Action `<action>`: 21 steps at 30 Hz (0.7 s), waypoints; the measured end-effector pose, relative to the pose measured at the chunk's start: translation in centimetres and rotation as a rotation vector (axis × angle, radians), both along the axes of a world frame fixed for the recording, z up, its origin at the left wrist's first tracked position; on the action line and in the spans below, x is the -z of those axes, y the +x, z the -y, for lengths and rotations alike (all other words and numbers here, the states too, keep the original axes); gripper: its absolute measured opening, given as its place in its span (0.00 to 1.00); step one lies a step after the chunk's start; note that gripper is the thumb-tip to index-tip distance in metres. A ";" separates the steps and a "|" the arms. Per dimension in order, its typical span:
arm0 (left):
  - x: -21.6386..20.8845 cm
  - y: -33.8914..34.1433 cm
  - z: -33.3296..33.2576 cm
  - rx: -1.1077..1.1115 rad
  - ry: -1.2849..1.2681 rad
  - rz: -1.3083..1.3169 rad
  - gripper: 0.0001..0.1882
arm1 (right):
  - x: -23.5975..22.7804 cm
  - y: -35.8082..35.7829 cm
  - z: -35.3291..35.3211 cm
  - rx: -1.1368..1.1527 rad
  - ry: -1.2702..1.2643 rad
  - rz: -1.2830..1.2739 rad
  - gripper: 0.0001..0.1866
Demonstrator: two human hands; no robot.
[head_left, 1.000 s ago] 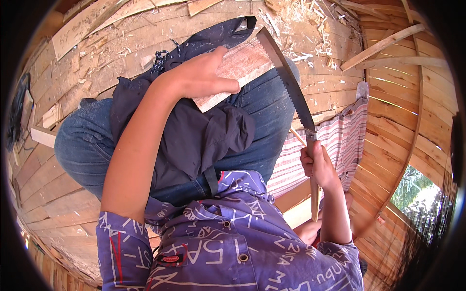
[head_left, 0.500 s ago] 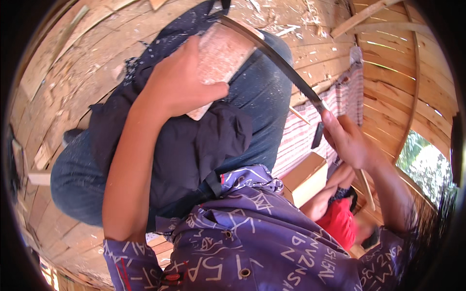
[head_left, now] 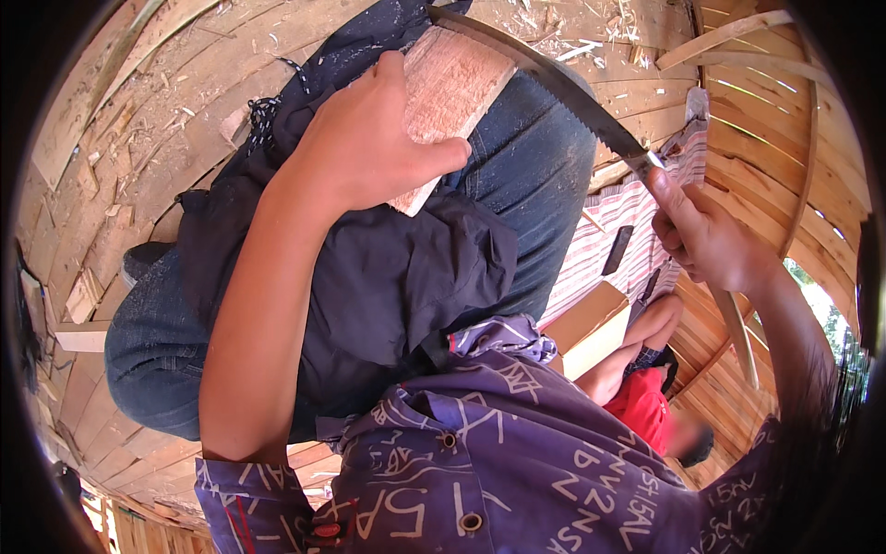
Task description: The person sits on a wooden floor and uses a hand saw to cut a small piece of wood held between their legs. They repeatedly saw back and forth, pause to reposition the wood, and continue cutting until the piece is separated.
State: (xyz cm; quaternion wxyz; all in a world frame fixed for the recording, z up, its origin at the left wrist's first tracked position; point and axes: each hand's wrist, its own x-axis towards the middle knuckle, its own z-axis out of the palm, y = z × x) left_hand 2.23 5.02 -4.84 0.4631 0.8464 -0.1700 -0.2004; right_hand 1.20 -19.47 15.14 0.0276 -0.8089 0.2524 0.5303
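A pale, rough-faced wooden block (head_left: 457, 83) rests on my lap over a dark jacket (head_left: 397, 286). My left hand (head_left: 369, 138) grips it from its left side, the thumb stretched across its near part. My right hand (head_left: 706, 235) is closed round the handle of a handsaw, and most of that handle is hidden by the fingers. The long toothed blade of the saw (head_left: 581, 106) slants from my right hand to the far end of the block and lies along that end. The tip reaches past the block's far left corner, above the jacket.
Wood shavings and chips litter the plank floor (head_left: 185, 74). To the right, a striped cloth (head_left: 591, 240) carries a dark slim object (head_left: 617, 250). A cardboard box (head_left: 591, 332) stands near a person in a red top (head_left: 641, 406). Plank walls rise at the right.
The picture has shifted, so my lap, hands and block appear farther right. The saw has moved slightly away from me and its tip reaches farther past the block. Both hands keep their grips.
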 end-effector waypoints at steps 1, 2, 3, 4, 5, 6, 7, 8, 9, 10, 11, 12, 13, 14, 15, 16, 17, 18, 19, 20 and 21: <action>0.1 0.0 -0.1 -0.002 0.016 0.021 0.34 | 0.2 0.0 -0.1 -0.019 0.005 0.011 0.48; 0.0 0.0 0.0 -0.003 -0.005 0.003 0.35 | 0.2 -0.1 0.0 -0.036 0.003 0.025 0.47; -0.2 0.1 0.0 -0.003 -0.025 -0.015 0.36 | 0.0 0.2 0.1 -0.039 0.001 0.016 0.48; -0.3 0.1 0.1 -0.004 -0.045 -0.033 0.38 | 0.3 0.1 0.0 -0.032 -0.013 0.051 0.47; -0.3 0.1 0.0 -0.009 -0.047 -0.028 0.37 | 0.7 0.1 -0.1 -0.030 -0.019 0.085 0.47; -0.2 0.0 0.0 -0.015 -0.049 -0.023 0.37 | 1.0 0.0 -0.1 -0.025 -0.029 0.117 0.46; -0.2 0.0 -0.1 -0.023 -0.051 -0.019 0.37 | 1.0 0.8 -0.1 0.020 -0.012 0.064 0.44; -0.2 -0.2 0.0 -0.011 -0.057 -0.001 0.37 | 1.4 1.2 -0.1 0.070 0.004 0.005 0.42; -0.3 -0.3 0.1 -0.001 -0.063 0.016 0.37 | 1.8 1.4 -0.2 -0.013 0.009 0.051 0.43; -0.4 -0.4 0.2 0.008 -0.070 0.033 0.37 | 2.4 1.6 -0.8 -0.020 0.032 0.064 0.43; -0.5 -0.6 0.3 0.005 -0.071 0.026 0.37 | 3.3 2.0 -1.6 -0.031 0.058 0.074 0.43; -0.6 -0.6 0.4 0.000 -0.072 0.018 0.37 | 4.1 2.4 -2.0 -0.041 0.082 0.083 0.43; -0.6 -0.6 0.4 -0.004 -0.074 0.010 0.37 | 5.2 2.6 -1.1 -0.091 0.165 0.151 0.42; -0.4 -0.6 0.3 -0.006 -0.059 0.026 0.37 | 6.0 2.8 -1.5 -0.041 0.171 0.157 0.41; -0.1 -0.4 0.2 -0.008 -0.045 0.042 0.37 | 6.8 3.0 -2.4 0.009 0.176 0.163 0.41; 0.0 -0.4 0.1 -0.009 -0.032 0.058 0.37 | 7.4 3.0 -2.9 0.060 0.179 0.168 0.40; -0.2 -0.4 0.3 -0.010 -0.027 0.066 0.37 | 7.6 2.5 -2.7 0.033 0.202 0.256 0.40; -0.3 -0.4 0.2 -0.009 -0.016 0.068 0.37 | 7.8 2.1 -2.6 0.003 0.222 0.338 0.40; -0.2 -0.4 0.0 -0.006 -0.005 0.070 0.38 | 9.2 1.2 -2.1 0.027 0.256 0.424 0.40; -0.4 -0.1 0.1 -0.003 -0.001 0.086 0.38 | 9.2 1.2 -2.1 0.040 0.288 0.454 0.40; -0.2 0.0 0.0 -0.015 -0.088 0.011 0.39 | 9.1 0.9 -2.0 0.057 0.314 0.474 0.40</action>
